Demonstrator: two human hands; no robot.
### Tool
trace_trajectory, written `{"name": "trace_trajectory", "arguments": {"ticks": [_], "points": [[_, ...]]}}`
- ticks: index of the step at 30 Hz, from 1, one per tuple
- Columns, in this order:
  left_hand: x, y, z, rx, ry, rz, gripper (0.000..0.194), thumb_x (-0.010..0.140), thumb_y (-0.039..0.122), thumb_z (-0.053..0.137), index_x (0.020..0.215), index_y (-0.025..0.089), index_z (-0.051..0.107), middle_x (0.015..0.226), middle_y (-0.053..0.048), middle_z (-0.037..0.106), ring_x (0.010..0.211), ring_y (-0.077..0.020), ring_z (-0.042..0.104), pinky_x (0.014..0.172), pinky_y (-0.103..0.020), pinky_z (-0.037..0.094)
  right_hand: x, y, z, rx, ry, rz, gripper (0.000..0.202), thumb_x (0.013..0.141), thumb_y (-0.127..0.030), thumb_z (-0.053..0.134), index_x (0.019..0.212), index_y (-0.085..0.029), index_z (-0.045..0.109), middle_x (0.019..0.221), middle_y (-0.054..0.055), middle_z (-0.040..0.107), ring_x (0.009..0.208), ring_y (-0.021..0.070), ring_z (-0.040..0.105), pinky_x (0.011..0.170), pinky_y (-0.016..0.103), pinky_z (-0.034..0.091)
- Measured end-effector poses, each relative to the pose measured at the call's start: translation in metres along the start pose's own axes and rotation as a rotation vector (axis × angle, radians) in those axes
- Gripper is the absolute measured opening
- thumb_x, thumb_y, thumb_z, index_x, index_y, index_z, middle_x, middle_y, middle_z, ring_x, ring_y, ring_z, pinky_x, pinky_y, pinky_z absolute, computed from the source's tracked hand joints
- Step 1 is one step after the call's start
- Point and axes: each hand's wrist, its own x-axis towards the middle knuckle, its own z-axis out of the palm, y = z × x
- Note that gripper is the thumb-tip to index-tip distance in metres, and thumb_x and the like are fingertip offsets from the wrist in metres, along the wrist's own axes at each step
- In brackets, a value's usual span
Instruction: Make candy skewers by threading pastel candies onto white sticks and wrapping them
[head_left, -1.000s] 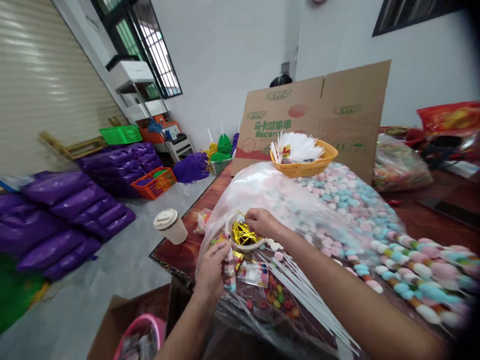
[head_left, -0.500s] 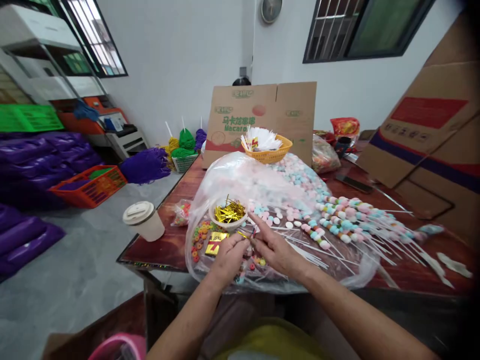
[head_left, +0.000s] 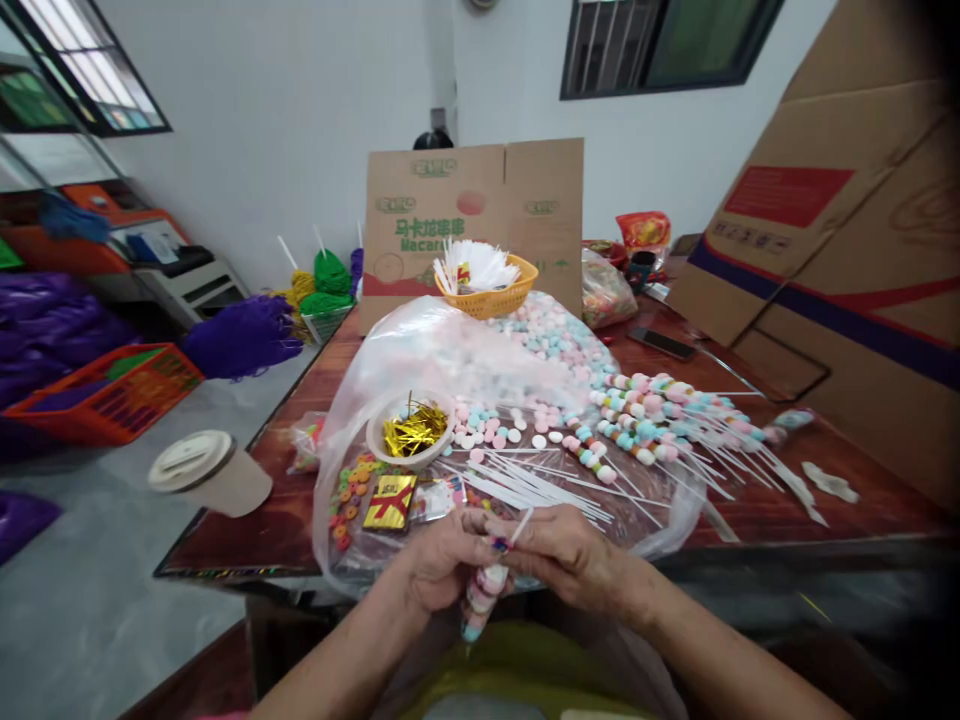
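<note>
bowl (head_left: 411,440) left of skewers (head_left: 660,410) (basket (head_left: 487,295) behind)

Both hands are meeting at the near edge of the brown wooden surface (head_left: 750,510), the left hand (head_left: 433,560) and right hand (head_left: 566,552) pinching a pastel marshmallow skewer on a white stick (head_left: 484,590). Just beyond the grip, a white bowl of gold twist ties (head_left: 411,432) is sitting.

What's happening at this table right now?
A person holds a bagged candy skewer at the table's near edge, left hand and right hand pinched together at its top. Ahead on a plastic sheet lie a bowl of gold twist ties, loose white sticks and finished skewers.
</note>
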Motion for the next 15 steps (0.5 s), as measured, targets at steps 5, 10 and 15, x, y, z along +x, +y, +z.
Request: {"name": "trace_trajectory", "arguments": {"ticks": [5,10,15], "points": [[0.009,-0.002,0.004,-0.131,0.253,0.203,0.06,0.053,0.025,0.08,0.104,0.021,0.049,0.058,0.006,0.057,0.041,-0.0068,0.049,0.039,-0.015,0.038,0.002,0.019,0.016,-0.021,0.194,0.232,0.026,0.089,-0.029,0.045,0.068,-0.016,0.053,0.059,-0.002,0.054,0.052,0.0076,0.047,0.05,0.017,0.035],[0.026,-0.005,0.019,0.094,0.639,0.49,0.07,0.058,0.03,0.079,0.116,0.023,0.041,0.07,0.005,0.059,0.056,-0.0085,0.055,0.055,-0.019,0.043,0.006,0.031,0.015,-0.669,0.36,0.092,0.026,0.089,-0.019,0.034,0.068,-0.016,0.049,0.061,0.003,0.051,0.056,0.0131,0.042,0.052,0.025,0.03],[0.01,0.023,0.024,0.033,0.36,0.259,0.074,0.072,0.075,0.035,0.117,0.02,0.052,0.077,-0.005,0.065,0.071,-0.0182,0.06,0.068,-0.032,0.047,0.005,0.027,0.008,-0.858,0.285,0.001,0.02,0.086,-0.015,0.036,0.072,-0.016,0.051,0.061,0.004,0.052,0.056,0.0145,0.042,0.051,0.027,0.025]]}}
